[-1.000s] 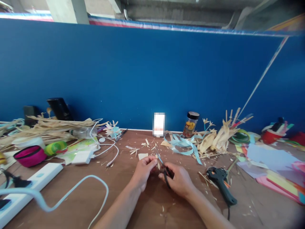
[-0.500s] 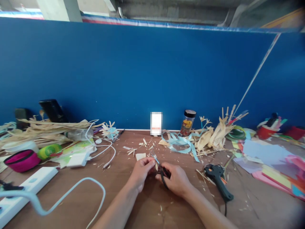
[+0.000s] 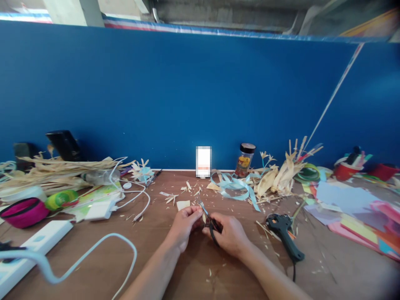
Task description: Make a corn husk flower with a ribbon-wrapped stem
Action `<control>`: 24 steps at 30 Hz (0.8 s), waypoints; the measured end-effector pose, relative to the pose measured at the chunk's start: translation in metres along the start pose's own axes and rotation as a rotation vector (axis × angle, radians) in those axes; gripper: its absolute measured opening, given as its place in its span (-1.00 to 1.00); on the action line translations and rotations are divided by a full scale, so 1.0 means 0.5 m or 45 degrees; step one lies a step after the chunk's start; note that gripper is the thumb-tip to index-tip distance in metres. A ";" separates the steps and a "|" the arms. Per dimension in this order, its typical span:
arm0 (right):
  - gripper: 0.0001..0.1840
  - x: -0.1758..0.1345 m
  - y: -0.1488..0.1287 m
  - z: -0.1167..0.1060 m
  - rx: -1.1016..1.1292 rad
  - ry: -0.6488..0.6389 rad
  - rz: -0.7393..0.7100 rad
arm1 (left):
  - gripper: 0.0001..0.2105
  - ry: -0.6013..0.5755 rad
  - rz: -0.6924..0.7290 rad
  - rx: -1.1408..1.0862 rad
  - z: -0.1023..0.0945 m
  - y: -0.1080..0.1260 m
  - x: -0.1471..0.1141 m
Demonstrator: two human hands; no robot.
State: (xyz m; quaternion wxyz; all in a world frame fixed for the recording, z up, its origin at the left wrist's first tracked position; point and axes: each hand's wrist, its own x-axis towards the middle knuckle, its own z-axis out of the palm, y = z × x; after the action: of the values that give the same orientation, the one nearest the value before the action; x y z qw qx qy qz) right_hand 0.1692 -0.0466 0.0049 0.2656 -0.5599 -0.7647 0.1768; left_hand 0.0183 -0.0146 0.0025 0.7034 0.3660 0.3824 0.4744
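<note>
In my right hand [image 3: 227, 234] is a pair of black-handled scissors [image 3: 213, 233], its fingers wrapped round the loops. The blades point up and to the left, close to my left fingertips. My left hand [image 3: 186, 223] is closed in a pinch on a small piece of pale husk [image 3: 204, 218], which lies against the scissor blades. Part of the husk is hidden by the fingers. Just beyond the left hand lies a flat cream-coloured piece [image 3: 183, 205]. Narrow husk scraps [image 3: 187, 187] are scattered on the brown table [image 3: 162, 250] around both hands.
A black glue gun [image 3: 285, 236] lies right of my right hand. Light blue ribbon [image 3: 237, 186], a jar [image 3: 245, 160] and dried husks [image 3: 278, 177] stand behind. Coloured paper [image 3: 343, 200] covers the right side. At left are a power strip [image 3: 37, 250], a cable [image 3: 118, 235] and more husks [image 3: 59, 177].
The view has shifted slightly, so everything sits a little further left. Both hands keep nearly the same pose, with the scissors still at the husk piece.
</note>
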 end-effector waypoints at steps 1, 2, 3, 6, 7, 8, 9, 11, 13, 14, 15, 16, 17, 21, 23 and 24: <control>-0.71 0.000 0.000 0.000 -0.005 0.004 0.002 | -0.79 0.002 -0.001 0.002 0.000 0.000 0.001; -0.71 0.000 0.000 -0.001 -0.010 0.009 0.004 | -0.79 0.003 -0.003 0.006 -0.001 -0.001 0.001; -0.71 0.000 0.000 -0.001 -0.013 0.012 0.004 | -0.79 0.005 -0.004 0.010 -0.001 -0.001 0.002; -0.72 -0.001 0.000 -0.001 -0.014 0.012 0.003 | -0.79 0.005 0.003 0.021 -0.002 -0.002 0.004; -0.73 -0.001 0.000 -0.001 -0.012 0.009 0.002 | -0.79 0.006 0.003 0.026 -0.002 -0.002 0.005; -0.73 -0.001 0.000 -0.001 -0.010 0.005 0.001 | -0.78 0.008 0.002 0.030 -0.003 -0.002 0.005; -0.73 -0.001 0.000 -0.001 -0.011 0.001 0.002 | -0.78 0.010 -0.002 0.032 -0.003 -0.003 0.005; -0.72 -0.001 0.001 -0.001 -0.014 -0.006 0.008 | -0.77 0.014 -0.007 0.031 -0.002 -0.003 0.005; -0.72 -0.001 0.001 -0.001 -0.018 -0.007 0.013 | -0.77 0.014 -0.009 0.029 -0.002 -0.003 0.005; -0.71 0.000 0.001 -0.002 -0.019 -0.006 0.014 | -0.77 0.014 -0.013 0.030 -0.003 -0.003 0.005; -0.71 0.000 0.002 -0.001 -0.020 -0.004 0.015 | -0.77 0.014 -0.016 0.031 -0.003 -0.003 0.005; -0.71 0.000 0.002 -0.001 -0.020 -0.001 0.016 | -0.77 0.012 -0.017 0.029 -0.003 -0.003 0.005; -0.71 0.000 0.003 -0.001 -0.022 0.001 0.017 | -0.78 0.010 -0.018 0.024 -0.003 -0.003 0.005; -0.72 -0.001 0.004 0.003 -0.031 0.008 0.018 | -0.80 0.010 -0.020 -0.005 -0.003 -0.003 0.004; -0.73 -0.002 0.004 0.004 -0.033 0.008 0.020 | -0.80 0.017 -0.022 -0.011 -0.003 -0.003 0.004; -0.73 -0.002 0.004 0.004 -0.033 0.007 0.023 | -0.79 0.018 -0.022 -0.012 -0.003 -0.003 0.004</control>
State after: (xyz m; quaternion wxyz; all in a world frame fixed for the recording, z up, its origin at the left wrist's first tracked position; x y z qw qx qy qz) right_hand 0.1697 -0.0468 0.0019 0.2588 -0.5706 -0.7611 0.1678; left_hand 0.0183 -0.0130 0.0000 0.7064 0.3562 0.3882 0.4726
